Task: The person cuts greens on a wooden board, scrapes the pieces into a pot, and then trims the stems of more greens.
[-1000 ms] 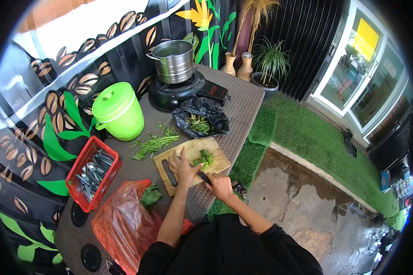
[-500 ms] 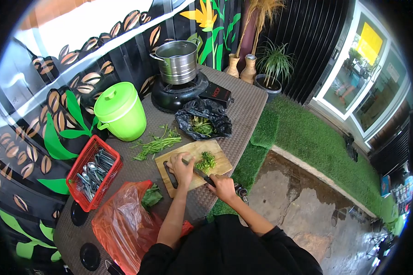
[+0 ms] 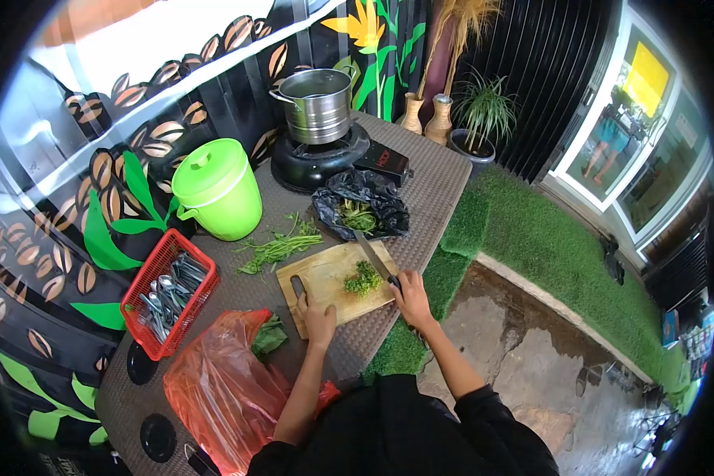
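Observation:
A wooden cutting board (image 3: 325, 274) lies near the table's right edge with a small heap of chopped greens (image 3: 362, 279) on it. My right hand (image 3: 411, 298) is closed round the handle of a knife (image 3: 375, 259), whose blade points up and left beyond the heap. On the board's lower left part rests my left hand (image 3: 317, 319), fingers apart and nothing held, close to the handle slot. Loose green stems (image 3: 284, 247) lie just behind the board. An open black plastic bag (image 3: 331, 208) with greens inside stands at the board's far side.
Behind are a steel pot (image 3: 317, 115) on a black stove (image 3: 289, 168) and a green lidded bucket (image 3: 222, 198). At left sits a red basket (image 3: 157, 349) of cutlery; a red plastic bag (image 3: 222, 381) is nearer me. Someone's legs (image 3: 601, 151) show through the glass door.
My right hand has moved up and right, turning the knife to point away from me. My left hand has slid down the board, away from the knife. The view has shifted slightly.

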The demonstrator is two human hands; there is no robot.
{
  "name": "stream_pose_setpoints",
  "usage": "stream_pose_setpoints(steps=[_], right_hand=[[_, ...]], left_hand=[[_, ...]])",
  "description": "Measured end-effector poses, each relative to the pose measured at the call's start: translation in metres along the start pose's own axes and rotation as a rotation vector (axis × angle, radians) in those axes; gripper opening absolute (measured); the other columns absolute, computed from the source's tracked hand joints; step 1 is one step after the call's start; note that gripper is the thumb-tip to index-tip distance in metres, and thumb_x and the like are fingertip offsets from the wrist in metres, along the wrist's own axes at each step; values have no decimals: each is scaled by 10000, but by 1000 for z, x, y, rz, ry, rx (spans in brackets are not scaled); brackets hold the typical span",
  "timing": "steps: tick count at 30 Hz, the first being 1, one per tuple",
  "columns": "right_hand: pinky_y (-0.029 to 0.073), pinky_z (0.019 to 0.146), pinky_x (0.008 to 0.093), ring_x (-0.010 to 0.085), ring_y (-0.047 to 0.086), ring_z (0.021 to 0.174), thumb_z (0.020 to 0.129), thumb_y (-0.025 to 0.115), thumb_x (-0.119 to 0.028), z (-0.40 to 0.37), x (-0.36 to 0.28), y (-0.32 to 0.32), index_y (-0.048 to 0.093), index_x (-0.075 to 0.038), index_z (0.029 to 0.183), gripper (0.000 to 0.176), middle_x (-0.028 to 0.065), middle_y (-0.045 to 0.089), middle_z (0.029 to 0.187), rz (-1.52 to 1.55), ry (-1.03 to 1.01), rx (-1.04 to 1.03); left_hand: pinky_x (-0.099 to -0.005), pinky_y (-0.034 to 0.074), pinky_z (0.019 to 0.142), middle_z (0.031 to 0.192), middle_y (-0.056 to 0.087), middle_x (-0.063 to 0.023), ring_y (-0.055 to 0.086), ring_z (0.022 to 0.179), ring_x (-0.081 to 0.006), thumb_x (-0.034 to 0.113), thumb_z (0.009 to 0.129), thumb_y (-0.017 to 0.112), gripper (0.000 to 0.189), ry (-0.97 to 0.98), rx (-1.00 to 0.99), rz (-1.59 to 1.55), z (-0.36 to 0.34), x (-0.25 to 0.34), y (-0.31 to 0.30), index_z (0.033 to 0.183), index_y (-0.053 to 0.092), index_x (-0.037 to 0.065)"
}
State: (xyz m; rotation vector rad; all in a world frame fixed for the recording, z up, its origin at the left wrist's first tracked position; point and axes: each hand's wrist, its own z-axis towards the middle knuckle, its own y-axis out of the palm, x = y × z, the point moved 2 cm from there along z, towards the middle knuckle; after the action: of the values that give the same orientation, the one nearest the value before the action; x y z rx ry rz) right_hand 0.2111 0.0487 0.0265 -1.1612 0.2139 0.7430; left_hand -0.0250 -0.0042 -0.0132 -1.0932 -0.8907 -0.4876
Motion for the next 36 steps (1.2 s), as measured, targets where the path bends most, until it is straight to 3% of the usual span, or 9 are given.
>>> stream_pose_setpoints(steps=[5,11,13,16,19,25,28,31,36], right_hand=[[379,883,447,405,452,1053,904,486,-237,8,28,27,468,12,1086,310,259,476,1050,109,91,-197],[384,847,426,400,462,930,918,472,-254,-11,20,31,472,15,1042,297,258,460,935,254,211,-116],[381,846,417,386,451,913,920,475,-264,-20,9,26,473,7,1069,310,256,452,920,240,220,-107],[383,846,408,362,446,934,920,485,-292,-32,2,21,482,-33,1109,320,233,429,951,291,401,-80],[389,842,402,355,445,908,920,485,-296,-34,0,11,487,-42,1102,313,218,413,938,272,442,21],[383,809,408,342,422,867,920,483,-241,-14,-33,-23,480,32,1010,288,219,389,911,288,381,127],[379,825,397,348,427,869,930,469,-250,8,-44,-35,468,15,1002,275,206,375,928,331,328,123],[375,835,392,341,422,891,932,468,-253,46,-56,-54,472,11,1001,273,208,379,932,400,333,61],[343,823,318,251,429,872,932,478,-239,141,-40,-64,486,2,962,244,142,447,853,458,102,102]], left_hand=[[-441,261,1036,1310,311,-309,295,1231,-441,227,750,659,852,-326,-7,-105,3,3,2,1378,183,-96],[-460,264,1026,1298,332,-317,304,1233,-434,337,699,706,798,-482,-194,-217,25,-50,20,1296,363,-65],[-312,460,754,998,618,-162,599,897,-217,203,719,714,474,-425,6,-216,25,-55,19,1067,562,-81],[-428,337,976,1199,462,-279,414,1173,-379,311,699,710,675,-537,-111,-129,20,-33,5,1198,461,-68],[-370,435,870,1076,572,-194,552,1022,-285,261,748,680,565,-446,-303,-601,21,-12,-9,1168,492,-67],[-336,484,780,1010,617,-99,604,908,-236,199,804,635,383,-768,-273,-932,22,6,-31,1117,549,-3],[-329,467,829,1028,609,-80,587,933,-233,211,836,589,354,-550,-249,-1064,21,27,-60,1136,529,32],[-370,452,874,1137,553,-109,556,986,-237,262,837,563,411,-788,-204,-1163,52,61,-94,1163,481,26],[-408,409,913,1137,532,-146,499,1048,-256,386,844,526,464,-644,-255,-1353,119,119,-125,1196,477,88]])
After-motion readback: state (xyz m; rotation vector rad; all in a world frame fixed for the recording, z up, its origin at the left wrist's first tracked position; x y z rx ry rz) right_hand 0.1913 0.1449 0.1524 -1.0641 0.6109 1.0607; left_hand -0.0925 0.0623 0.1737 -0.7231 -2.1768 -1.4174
